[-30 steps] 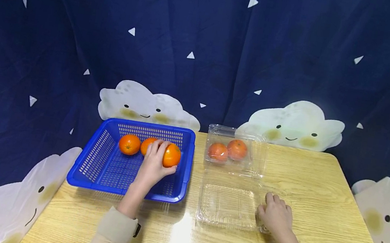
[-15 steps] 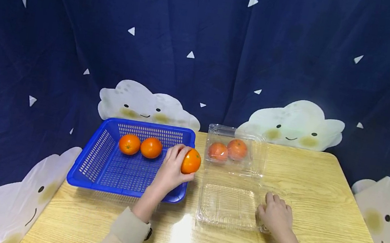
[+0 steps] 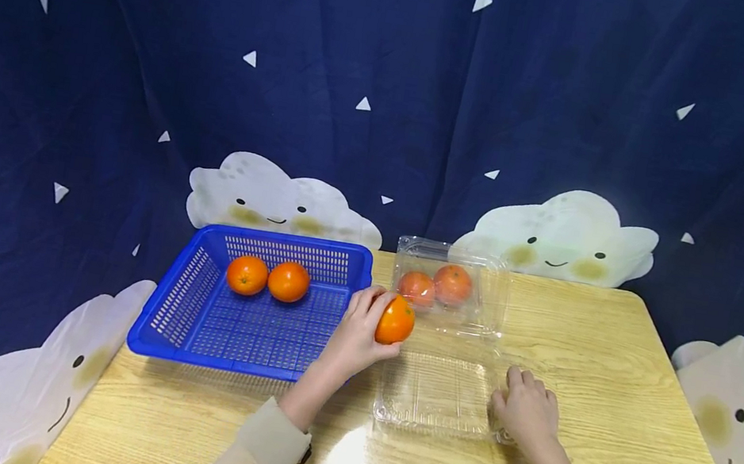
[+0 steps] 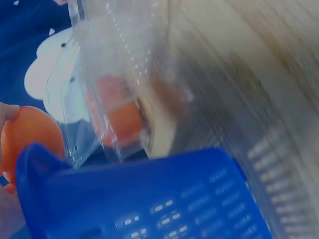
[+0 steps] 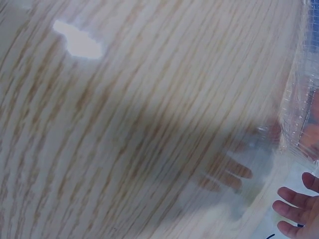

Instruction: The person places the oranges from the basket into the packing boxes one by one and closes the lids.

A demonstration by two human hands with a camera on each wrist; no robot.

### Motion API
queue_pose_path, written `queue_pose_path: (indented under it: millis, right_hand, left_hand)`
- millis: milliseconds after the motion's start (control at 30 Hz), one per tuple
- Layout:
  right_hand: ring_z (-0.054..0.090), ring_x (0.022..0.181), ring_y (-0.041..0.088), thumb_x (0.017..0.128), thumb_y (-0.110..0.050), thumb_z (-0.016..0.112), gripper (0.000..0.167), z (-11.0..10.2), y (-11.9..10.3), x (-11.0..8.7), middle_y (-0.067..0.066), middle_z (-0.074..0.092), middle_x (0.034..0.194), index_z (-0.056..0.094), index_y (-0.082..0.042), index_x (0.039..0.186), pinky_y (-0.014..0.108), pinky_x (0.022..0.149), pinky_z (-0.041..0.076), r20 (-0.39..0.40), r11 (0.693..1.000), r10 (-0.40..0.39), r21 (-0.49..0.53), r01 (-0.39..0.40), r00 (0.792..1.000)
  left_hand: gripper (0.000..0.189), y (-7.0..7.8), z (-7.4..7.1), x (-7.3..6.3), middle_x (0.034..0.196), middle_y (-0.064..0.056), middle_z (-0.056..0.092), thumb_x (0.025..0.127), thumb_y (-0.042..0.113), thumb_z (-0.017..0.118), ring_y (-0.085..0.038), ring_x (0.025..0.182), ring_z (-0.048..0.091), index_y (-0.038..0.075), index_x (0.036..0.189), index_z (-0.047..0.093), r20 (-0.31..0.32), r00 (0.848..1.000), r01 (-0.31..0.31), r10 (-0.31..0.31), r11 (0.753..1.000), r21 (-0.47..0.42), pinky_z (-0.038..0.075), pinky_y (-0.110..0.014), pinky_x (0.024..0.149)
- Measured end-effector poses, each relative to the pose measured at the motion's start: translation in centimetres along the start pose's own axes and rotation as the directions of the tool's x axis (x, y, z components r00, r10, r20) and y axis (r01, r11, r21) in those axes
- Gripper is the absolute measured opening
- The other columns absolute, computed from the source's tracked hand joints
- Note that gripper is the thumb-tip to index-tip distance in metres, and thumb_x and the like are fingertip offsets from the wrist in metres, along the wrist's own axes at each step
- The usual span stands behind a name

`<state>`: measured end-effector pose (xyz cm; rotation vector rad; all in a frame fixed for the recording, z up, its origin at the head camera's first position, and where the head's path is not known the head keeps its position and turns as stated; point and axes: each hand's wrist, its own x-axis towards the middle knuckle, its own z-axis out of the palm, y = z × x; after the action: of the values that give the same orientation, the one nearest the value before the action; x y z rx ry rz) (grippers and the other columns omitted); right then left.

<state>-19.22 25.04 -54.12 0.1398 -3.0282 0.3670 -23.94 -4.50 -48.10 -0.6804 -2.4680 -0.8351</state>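
orange (image 3: 395, 320), gripped in the left hand (image 3: 360, 334), is what i notice first. from the head view it sits just past the right rim of the blue basket (image 3: 215, 362), lapping over the left edge of the clear box (image 3: 437, 394). fingers wrap its left side, thumb below at the front. two basket oranges (image 3: 288, 282) sit side by side towards the back wall of the basket. between basket and box runs a narrow strip of the table (image 3: 626, 366). the box lies opened, and two paler oranges (image 3: 454, 284) show through the plastic of its far half. the right hand (image 3: 526, 407) is at the box's right edge, fingers loosely bent; i can't tell whether it pinches the plastic. beyond it a broad stretch of wood reaches the table's right edge.

from the left wrist, the basket's wall and corner loom across the bottom, the held orange peeking past that corner at the left, a fingertip against it. blurred fruit shows through plastic beyond.

from the right wrist, wood grain fills most of the view, the box's edge running down the upper right; right-hand fingers come in below, slightly spread.
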Motion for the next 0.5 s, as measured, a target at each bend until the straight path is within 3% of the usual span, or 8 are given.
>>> queue_pose_path:
  millis: [500]
  right_hand:
    - [0.055, 0.086, 0.040, 0.083, -0.023, 0.056, 0.027, 0.2, 0.2, 0.1, 0.020, 0.057, 0.097, 0.051, 0.000, 0.097, 0.056, 0.074, 0.040, 0.013, 1.000, 0.008, 0.006, -0.008, 1.000]
  left_hand:
    - [0.072, 2.2, 4.2, 0.3, 0.122, -0.007, 0.043, 0.063, 0.033, 0.076, -0.024, 0.112, 0.042, 0.012, 0.126, 0.047, 0.154, 0.988, -0.026, 0.028, 1.000, -0.014, 0.045, -0.035, 0.089]
